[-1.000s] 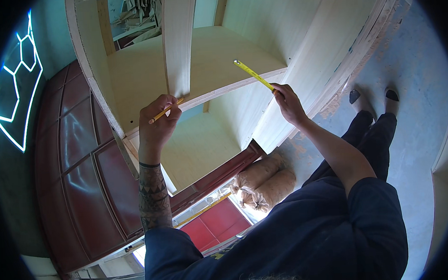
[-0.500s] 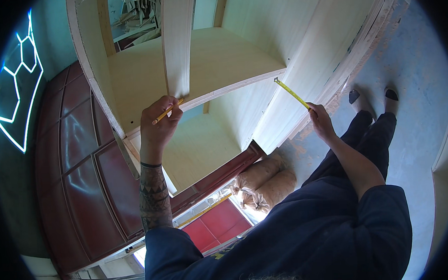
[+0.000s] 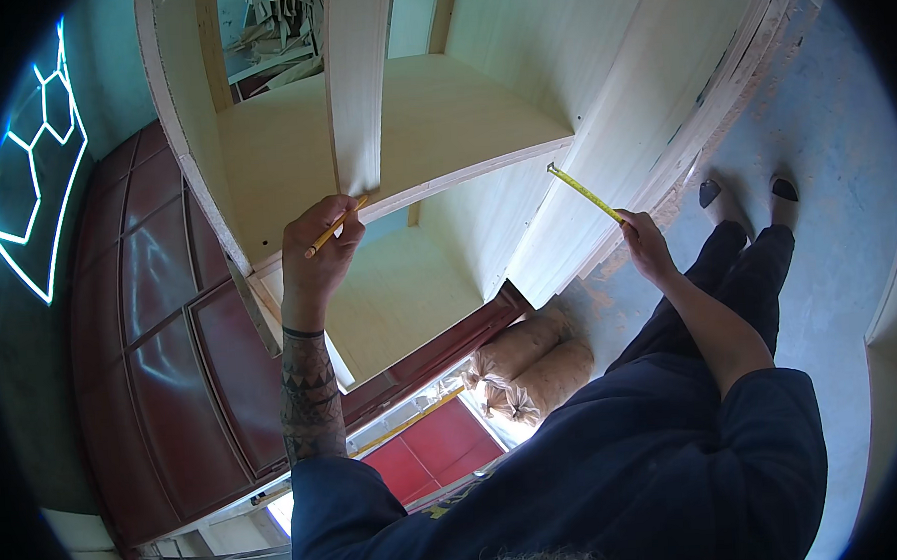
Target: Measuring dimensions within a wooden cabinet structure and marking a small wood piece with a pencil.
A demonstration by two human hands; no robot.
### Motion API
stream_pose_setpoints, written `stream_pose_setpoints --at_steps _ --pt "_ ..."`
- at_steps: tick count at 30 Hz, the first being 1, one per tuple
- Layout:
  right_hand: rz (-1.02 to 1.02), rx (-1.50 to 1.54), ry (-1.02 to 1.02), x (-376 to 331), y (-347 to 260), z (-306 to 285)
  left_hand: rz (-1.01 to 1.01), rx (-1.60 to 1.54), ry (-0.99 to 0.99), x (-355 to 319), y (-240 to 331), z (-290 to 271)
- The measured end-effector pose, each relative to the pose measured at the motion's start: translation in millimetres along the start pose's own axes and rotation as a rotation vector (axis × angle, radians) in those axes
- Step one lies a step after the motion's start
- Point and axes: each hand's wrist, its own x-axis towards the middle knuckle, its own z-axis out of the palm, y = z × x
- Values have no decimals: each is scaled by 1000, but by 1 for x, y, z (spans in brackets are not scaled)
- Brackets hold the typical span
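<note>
My left hand (image 3: 319,248) is closed on a yellow pencil (image 3: 334,229). Its fingers meet the shelf's front edge (image 3: 464,176), by the lower end of a pale upright board strip (image 3: 358,94). On the other side, my right hand (image 3: 649,245) grips a tape measure (image 3: 587,195) whose yellow blade sticks out up and to the left. The case is hidden in my fingers. The blade's hooked tip hangs just below the shelf edge, in front of the pale wooden cabinet's side panel (image 3: 622,122).
Dark red panelled doors (image 3: 162,363) stand at the left. Filled brown sacks (image 3: 548,371) lie below the cabinet. My feet are on a grey floor (image 3: 833,143) dusted with wood debris at the right. Scraps (image 3: 273,37) show through the cabinet's opening.
The tape's tip has shifted slightly down and left from the shelf edge, and my right hand sits a touch lower. My left hand with the pencil has hardly moved.
</note>
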Motion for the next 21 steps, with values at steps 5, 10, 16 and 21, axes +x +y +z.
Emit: stream_pose_setpoints --at_steps 5,10,16,21 --pt "15 7 -27 1 -2 -2 31 70 2 1 8 -1" --pt "-16 -6 -21 6 -5 -3 -18 -87 171 -10 3 -1" --pt "-218 47 -115 46 -72 21 96 16 465 -25 4 -2" --pt "-438 38 -193 125 -151 68 202 394 504 -26 -10 10"
